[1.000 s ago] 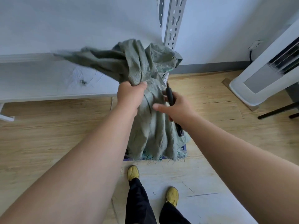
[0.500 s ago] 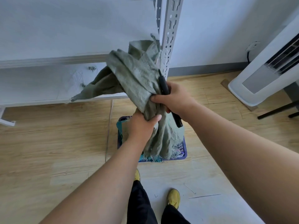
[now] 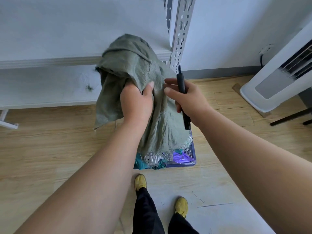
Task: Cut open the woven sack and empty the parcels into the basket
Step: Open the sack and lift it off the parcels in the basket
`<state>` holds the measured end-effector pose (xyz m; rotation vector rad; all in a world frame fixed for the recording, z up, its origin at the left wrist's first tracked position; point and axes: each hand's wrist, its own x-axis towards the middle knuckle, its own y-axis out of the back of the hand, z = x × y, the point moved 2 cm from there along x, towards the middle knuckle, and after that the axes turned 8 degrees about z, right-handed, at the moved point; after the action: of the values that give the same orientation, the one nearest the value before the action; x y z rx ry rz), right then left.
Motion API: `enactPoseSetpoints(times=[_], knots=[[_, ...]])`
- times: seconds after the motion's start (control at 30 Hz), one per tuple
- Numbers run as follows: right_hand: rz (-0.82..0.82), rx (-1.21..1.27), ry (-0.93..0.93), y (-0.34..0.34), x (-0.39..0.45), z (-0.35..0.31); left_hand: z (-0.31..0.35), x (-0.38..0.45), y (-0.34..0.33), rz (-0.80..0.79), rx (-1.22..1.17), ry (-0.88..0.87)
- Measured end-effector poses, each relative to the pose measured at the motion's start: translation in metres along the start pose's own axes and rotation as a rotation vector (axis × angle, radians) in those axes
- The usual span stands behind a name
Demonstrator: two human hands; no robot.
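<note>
Since half a second ago, left hand (image 3: 136,102) climbs to grip the limp woven sack (image 3: 135,68) higher; right hand (image 3: 184,97) holds a black cutter (image 3: 182,85). Sack hangs frayed-end-down over the basket (image 3: 191,150), parcels (image 3: 181,157) apparently emptied; little remains.

No readable text, label, brand, number or sign anywhere in view. Green woven sack (image 3: 135,78): plain weave, no print. Black cutter (image 3: 182,86): no marking legible. Blue basket (image 3: 191,159), white shelving upright (image 3: 181,31), white floor appliance (image 3: 276,78): all bare of lettering.
</note>
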<state>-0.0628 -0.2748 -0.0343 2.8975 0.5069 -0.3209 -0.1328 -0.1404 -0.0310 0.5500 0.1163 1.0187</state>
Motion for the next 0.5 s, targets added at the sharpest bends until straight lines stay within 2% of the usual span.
enactPoseSetpoints(times=[0.1,0.23,0.37,0.43,0.5], knots=[[-0.012,-0.006,0.001,-0.001,0.002,0.0,0.005,0.002,0.004,-0.004,0.017,-0.037],[-0.018,0.007,-0.008,-0.002,0.004,0.006,0.015,0.007,0.011,0.034,-0.049,-0.002],[-0.047,-0.036,-0.022,-0.009,-0.001,0.015,0.002,0.007,0.009,-0.065,0.016,0.12],[-0.003,-0.072,0.002,-0.008,-0.003,0.015,0.009,0.009,0.012,-0.06,-0.036,0.101],[0.107,-0.095,0.016,-0.005,-0.002,0.015,0.015,0.007,0.013,-0.097,-0.058,0.073]])
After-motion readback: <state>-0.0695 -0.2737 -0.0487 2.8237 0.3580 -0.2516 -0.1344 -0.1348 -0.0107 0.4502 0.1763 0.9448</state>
